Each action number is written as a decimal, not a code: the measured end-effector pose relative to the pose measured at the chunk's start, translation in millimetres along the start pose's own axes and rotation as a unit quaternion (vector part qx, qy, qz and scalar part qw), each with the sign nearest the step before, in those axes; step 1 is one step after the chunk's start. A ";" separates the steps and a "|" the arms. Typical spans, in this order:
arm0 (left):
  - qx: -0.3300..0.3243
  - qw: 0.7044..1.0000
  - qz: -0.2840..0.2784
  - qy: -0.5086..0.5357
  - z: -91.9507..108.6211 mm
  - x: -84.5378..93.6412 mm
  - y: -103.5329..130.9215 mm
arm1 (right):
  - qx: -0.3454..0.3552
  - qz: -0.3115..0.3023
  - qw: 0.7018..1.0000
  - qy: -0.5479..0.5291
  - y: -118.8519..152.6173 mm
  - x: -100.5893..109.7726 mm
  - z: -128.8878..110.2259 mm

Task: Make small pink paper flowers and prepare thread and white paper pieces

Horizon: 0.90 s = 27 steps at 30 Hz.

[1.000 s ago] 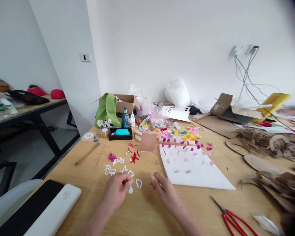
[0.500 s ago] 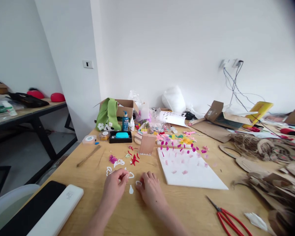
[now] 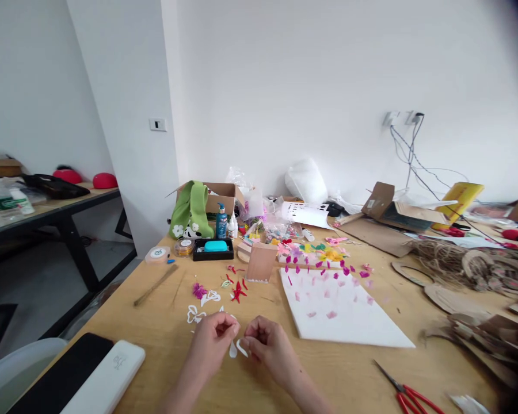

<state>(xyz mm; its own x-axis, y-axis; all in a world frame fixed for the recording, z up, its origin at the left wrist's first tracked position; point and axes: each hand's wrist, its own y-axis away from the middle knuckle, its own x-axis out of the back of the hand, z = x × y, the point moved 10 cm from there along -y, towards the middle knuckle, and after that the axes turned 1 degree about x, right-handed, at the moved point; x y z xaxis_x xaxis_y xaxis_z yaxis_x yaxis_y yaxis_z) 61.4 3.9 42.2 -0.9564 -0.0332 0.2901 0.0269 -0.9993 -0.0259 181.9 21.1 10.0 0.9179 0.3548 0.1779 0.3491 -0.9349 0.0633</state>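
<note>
My right hand is closed, thumb and fingers pinching a thin curved white cut-out strip. Close beside it, my left hand is closed in a pinch above the table; whatever lies between its fingertips is too small to make out. A white petal-shaped cut-out lies on the wood between the hands. Beyond my left hand are white outline cut-outs, a purple flower and red star-like petals.
A white foam board carrying rows of pink and purple petals lies to the right. Red-handled scissors rest at front right. A white power bank and black slab sit front left. A wooden block stands behind.
My right hand has turned into a pinch and lifted the white strip, moving nearer my left hand. My left hand has shifted slightly right. The whole view has tilted up a little.
</note>
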 end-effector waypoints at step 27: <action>0.054 0.998 -0.025 0.025 -24.7 -9.8 -12.7 | 0.046 0.018 0.998 -0.033 -9.8 43.1 -2.3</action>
<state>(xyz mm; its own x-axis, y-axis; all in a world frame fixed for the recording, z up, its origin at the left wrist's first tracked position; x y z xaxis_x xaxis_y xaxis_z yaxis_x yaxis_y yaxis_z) 63.3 17.3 16.0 -0.9705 0.0141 0.2408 0.0082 -0.9958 0.0915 217.6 45.6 19.3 0.9393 0.3240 0.1126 0.3295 -0.9436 -0.0336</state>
